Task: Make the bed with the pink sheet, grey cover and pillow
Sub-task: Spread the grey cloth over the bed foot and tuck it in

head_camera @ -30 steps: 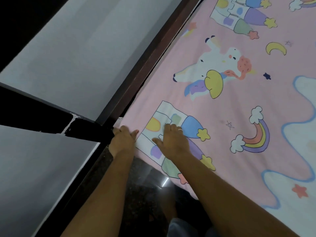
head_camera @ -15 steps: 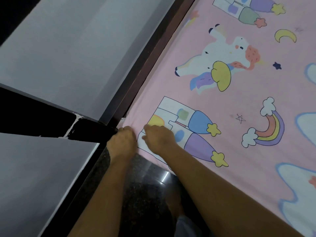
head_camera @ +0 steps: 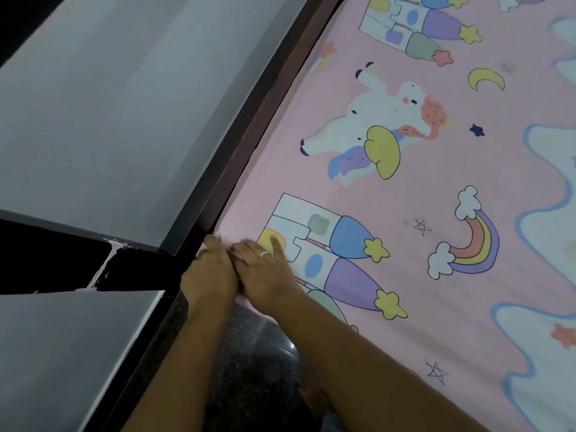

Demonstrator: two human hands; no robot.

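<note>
The pink sheet [head_camera: 405,213], printed with unicorns, castles and rainbows, lies spread flat over the bed and fills the right of the view. My left hand [head_camera: 208,275] is at the sheet's near-left corner by the bed frame, with its fingers curled onto the corner fabric. My right hand [head_camera: 265,272], with a ring on it, lies flat right beside the left hand and presses the sheet down on a castle print. The two hands touch. No grey cover or pillow is in view.
A dark wooden bed frame rail [head_camera: 255,126] runs diagonally along the sheet's left edge. Grey wall panels [head_camera: 124,104] with a black gap stand to the left. Dark speckled floor [head_camera: 255,369] shows between my forearms.
My right hand has slid left along the sheet until it touches my left hand at the corner. The left hand stayed at the corner. The view shifted slightly.
</note>
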